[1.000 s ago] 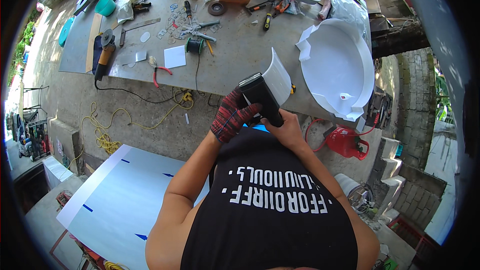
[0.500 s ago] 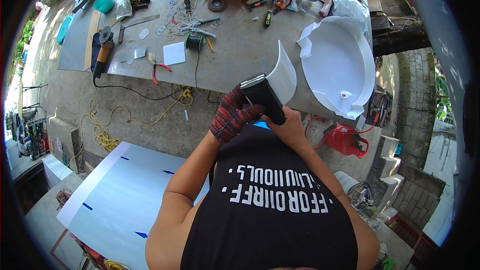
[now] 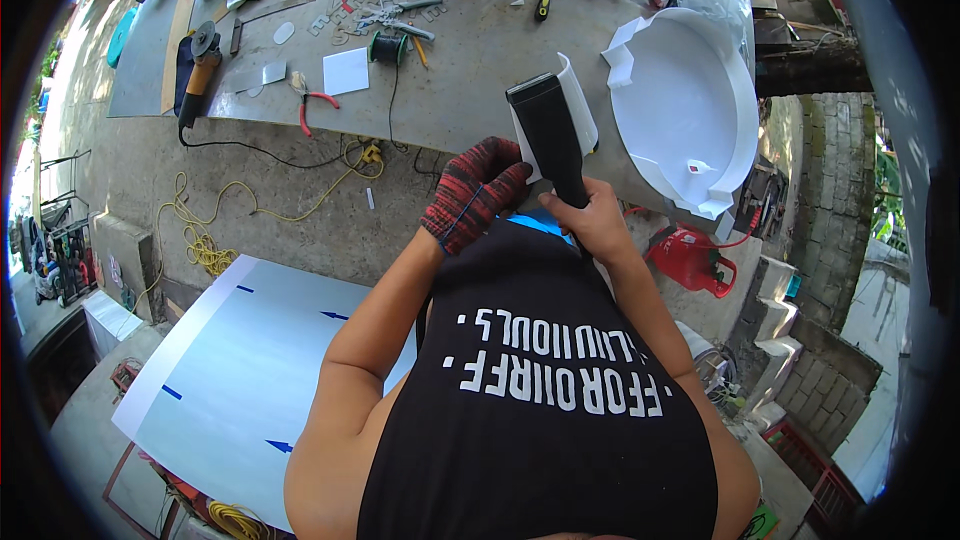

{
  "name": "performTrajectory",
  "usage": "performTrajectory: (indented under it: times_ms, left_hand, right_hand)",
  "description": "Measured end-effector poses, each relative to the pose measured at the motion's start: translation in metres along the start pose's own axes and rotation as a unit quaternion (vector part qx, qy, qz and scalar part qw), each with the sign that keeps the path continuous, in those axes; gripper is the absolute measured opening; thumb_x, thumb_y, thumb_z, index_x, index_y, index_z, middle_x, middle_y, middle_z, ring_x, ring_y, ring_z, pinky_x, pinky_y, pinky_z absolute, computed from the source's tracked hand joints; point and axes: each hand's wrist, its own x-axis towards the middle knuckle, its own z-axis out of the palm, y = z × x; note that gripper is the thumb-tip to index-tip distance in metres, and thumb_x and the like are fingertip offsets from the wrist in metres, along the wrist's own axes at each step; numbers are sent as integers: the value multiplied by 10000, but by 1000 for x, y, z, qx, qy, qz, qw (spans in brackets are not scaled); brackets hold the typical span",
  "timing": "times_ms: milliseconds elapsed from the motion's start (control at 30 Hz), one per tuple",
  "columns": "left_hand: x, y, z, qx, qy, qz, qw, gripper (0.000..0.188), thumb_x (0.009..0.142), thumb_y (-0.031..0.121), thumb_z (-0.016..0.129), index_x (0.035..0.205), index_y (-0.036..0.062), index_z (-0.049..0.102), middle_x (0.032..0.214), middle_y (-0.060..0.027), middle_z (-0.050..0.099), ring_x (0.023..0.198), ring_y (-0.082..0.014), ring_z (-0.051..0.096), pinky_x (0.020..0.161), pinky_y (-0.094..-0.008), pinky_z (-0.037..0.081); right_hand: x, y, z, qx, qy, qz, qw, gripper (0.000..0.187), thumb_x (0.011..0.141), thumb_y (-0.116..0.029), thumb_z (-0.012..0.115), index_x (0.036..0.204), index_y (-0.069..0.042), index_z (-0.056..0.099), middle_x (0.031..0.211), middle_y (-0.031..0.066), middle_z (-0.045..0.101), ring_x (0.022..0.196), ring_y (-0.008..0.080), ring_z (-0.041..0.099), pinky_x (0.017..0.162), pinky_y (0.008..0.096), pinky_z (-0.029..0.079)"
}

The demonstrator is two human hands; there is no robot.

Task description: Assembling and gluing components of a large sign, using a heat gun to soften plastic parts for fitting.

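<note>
Both hands' fingers (image 3: 560,202) close around a black tool (image 3: 548,135).

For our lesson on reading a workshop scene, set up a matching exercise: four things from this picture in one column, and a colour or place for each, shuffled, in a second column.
Things:
1. Glove
2. Fuel can
3. Angle grinder
4. Large sheet

Descriptions:
A. Lying at the left end of the table
B. On the left hand, red and black knit
C. Pale, with blue arrows, on the ground at lower left
D. Red, on the ground just right of the right hand

Pairs: 1-B, 2-D, 3-A, 4-C
</note>
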Motion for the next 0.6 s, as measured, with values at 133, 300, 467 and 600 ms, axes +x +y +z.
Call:
performTrajectory:
  times_ms: [133,300,467,600]
  left_hand:
    - [7,1,9,6,28,0,1000,199,969,155,681,1086,3,633,883,-58,690,749,-96,607,670,-293,511]
    - [9,0,10,40,37,37,998,199,963,161,685,1065,-2,635,869,-81,687,779,-116,606,715,-306,514]
    - [7,-4,10,41,33,57,997,134,970,120,675,1055,22,643,888,-22,665,848,-87,590,762,-290,507]
    - [4,0,11,38,30,50,998,136,971,125,672,1055,23,642,889,-23,663,843,-89,582,754,-296,504]
  right_hand:
    - [5,1,-6,48,-23,28,998,210,887,-188,769,820,-39,637,655,-1,581,562,81,548,527,255,425]
    - [5,3,-11,69,-56,22,996,205,894,-180,757,814,-39,632,651,3,570,552,80,530,519,255,418]
    - [1,-1,-11,66,-64,15,996,203,895,-169,754,801,-42,627,637,-6,552,546,79,515,514,250,409]
    - [0,2,-9,64,-57,6,996,189,893,-152,754,799,-49,628,635,-14,549,555,75,522,514,248,410]
